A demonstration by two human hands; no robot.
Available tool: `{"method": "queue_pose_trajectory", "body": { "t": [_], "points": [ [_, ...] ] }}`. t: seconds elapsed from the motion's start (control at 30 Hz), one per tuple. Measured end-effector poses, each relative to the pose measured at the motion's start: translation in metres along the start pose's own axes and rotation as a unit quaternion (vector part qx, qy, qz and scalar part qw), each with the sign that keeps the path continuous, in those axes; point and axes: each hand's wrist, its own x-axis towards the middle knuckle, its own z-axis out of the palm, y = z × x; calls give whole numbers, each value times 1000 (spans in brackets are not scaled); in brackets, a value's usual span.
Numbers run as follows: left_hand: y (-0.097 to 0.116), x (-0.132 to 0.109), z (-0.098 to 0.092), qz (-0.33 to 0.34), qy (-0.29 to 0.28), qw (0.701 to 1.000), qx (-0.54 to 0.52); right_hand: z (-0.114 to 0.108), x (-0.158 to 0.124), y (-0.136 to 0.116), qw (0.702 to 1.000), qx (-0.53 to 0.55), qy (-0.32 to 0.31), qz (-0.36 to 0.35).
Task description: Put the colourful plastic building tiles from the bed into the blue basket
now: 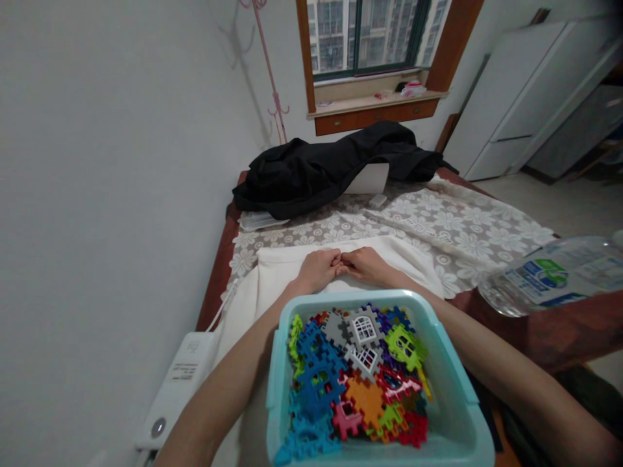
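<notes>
we see the left hand (pixel 318 269) and right hand (pixel 366 264) curled together, fingertips touching on the white cloth (pixel 272 285) beyond the teal bin (pixel 450 383) of plastic tiles (pixel 357 376), apparently pinching something small and hidden; any next move calls for parting them.

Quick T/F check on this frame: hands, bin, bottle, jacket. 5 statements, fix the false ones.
1. The left hand and right hand meet on the white cloth. True.
2. The bin is empty. False: it holds coloured plastic blocks.
3. The bottle stands at the left by the wall. False: it lies at the right edge of the picture.
4. A black jacket lies at the table's far end, under the window. True.
5. The right hand holds a block. False: both hands are beyond the bin, no block seen in them.
</notes>
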Motion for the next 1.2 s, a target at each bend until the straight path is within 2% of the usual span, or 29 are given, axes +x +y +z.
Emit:
{"method": "queue_pose_trajectory", "body": {
  "t": [0.47, 1.2],
  "points": [
    [-1, 3, 2, -27, 37, 999, -22, -1, 0, -3, 1000, -18, 12, 12],
    [-1, 2, 2, -26, 30, 999, -22, 1, -1, 0, 998, 49, 39, -4]
  ]
}}
